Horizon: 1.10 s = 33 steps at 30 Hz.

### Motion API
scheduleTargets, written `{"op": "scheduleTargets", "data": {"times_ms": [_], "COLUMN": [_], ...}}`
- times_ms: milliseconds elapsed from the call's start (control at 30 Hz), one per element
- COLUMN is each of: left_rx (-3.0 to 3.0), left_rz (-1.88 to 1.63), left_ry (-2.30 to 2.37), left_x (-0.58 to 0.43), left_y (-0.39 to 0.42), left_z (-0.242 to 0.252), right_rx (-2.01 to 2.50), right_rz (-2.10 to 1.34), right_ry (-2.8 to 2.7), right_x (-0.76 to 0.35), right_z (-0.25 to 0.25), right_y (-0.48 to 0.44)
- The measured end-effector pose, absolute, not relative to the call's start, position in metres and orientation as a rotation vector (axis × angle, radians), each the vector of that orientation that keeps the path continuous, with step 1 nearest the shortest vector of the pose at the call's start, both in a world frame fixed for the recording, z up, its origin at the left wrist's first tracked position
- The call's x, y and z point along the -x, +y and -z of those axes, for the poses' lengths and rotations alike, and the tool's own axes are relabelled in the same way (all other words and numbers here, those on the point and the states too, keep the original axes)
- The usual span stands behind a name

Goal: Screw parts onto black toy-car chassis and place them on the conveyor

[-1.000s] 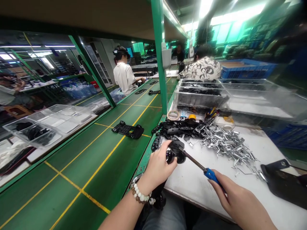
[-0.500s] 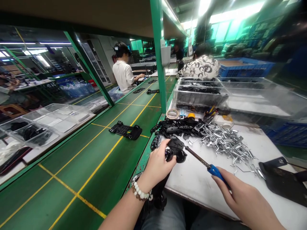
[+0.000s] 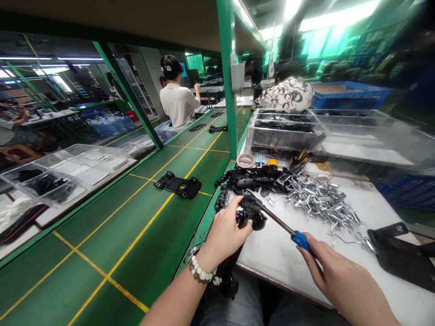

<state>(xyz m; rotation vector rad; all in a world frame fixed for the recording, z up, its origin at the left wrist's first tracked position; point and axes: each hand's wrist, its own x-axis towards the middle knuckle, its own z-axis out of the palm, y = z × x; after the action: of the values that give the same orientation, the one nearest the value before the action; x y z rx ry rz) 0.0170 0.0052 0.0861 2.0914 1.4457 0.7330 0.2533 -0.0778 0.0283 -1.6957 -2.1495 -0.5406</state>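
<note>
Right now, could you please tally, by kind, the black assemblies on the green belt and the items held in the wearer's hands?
Black assemblies on the green belt: 4 visible (1 near, 3 farther off)
Held black part, in the left hand: 1
Blue-handled screwdriver, in the right hand: 1
Total: 6

White table, heaped metal pieces, piled black parts
</note>
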Motion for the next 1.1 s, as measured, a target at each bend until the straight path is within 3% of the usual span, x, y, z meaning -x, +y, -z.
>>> {"op": "scheduleTargets", "data": {"times_ms": [100,433,1100], "left_rx": [-2.074,-1.914,-1.738], "left_rz": [-0.768,-0.857,-0.859], "left_ry": [1.430,1.246,1.094], "left_x": [-0.018,-0.008,-0.005], "left_y": [0.007,0.018,0.018], "left_z": [-0.086,-0.089,-0.087], "right_rx": [1.716,1.703,1.654], "right_rz": [0.626,0.231,0.280], "right_ry": [-2.127,-2.160,-2.307], "right_x": [-0.253,-0.306,-0.306], "right_z": [-0.029,-0.025,-0.034], "right_y": [-0.077,-0.075,-0.066]}}
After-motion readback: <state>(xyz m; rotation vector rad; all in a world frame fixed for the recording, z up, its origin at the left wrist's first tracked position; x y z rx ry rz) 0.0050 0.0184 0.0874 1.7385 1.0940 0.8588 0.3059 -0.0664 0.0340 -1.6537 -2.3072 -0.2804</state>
